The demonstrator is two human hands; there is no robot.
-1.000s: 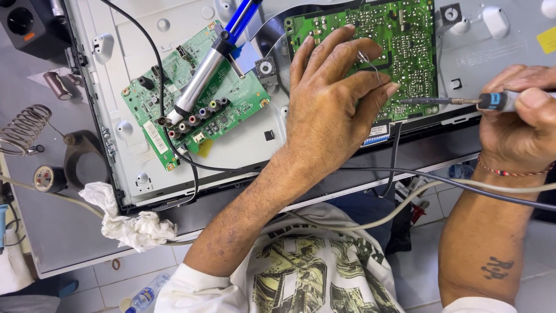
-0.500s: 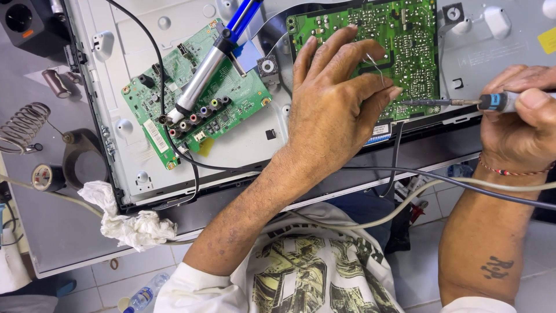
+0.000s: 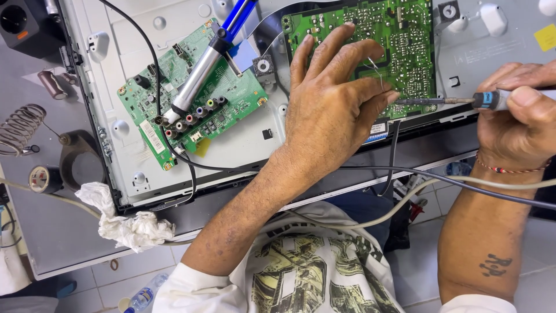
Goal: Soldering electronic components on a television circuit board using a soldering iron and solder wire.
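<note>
Right now my left hand (image 3: 333, 110) lies flat with fingers spread apart on the large green circuit board (image 3: 405, 40), pressing it against the grey metal back panel (image 3: 243, 145) of the opened flat screen. My right hand (image 3: 518, 122) is clamped around the handle of a thin screwdriver (image 3: 463, 101), whose shaft runs level to the left, its tip at the board's lower edge just beside my left fingertips. A smaller green board (image 3: 217, 98) sits to the left on the same panel, and a soldering iron (image 3: 202, 66) with a blue handle rests slanted across it. The panel lies on a grey table (image 3: 52, 232). On that table, near the panel's left corner, are a crumpled white rag (image 3: 124, 223), a coiled wire iron stand (image 3: 20, 127) and a small roll of tape (image 3: 40, 178). Dark and pale cables (image 3: 440, 182) trail over the table's near edge. Below, the floor (image 3: 423, 272) is pale tile.
</note>
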